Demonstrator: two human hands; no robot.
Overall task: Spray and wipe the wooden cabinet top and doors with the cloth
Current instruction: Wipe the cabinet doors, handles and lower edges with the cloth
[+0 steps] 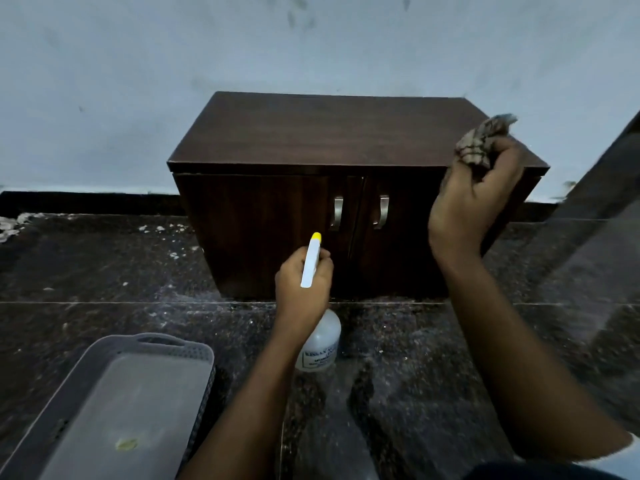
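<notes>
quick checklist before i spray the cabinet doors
1. Left hand grip on the clear plastic spray bottle with yellow-tipped white nozzle: ok.
2. Nozzle aimed at the dark brown wooden cabinet doors: ok.
3. Crumpled brown checked cloth ready in right hand: ok.
4. Both doors shut: ok.
5. Liquid level in bottle: cannot tell.
6. Grey plastic basket clear of spray line: ok.

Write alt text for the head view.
A person's left hand aims a spray bottle at the doors of a dark wooden cabinet, while the right hand holds a bunched cloth above its top. A grey basket sits lower left.
</notes>
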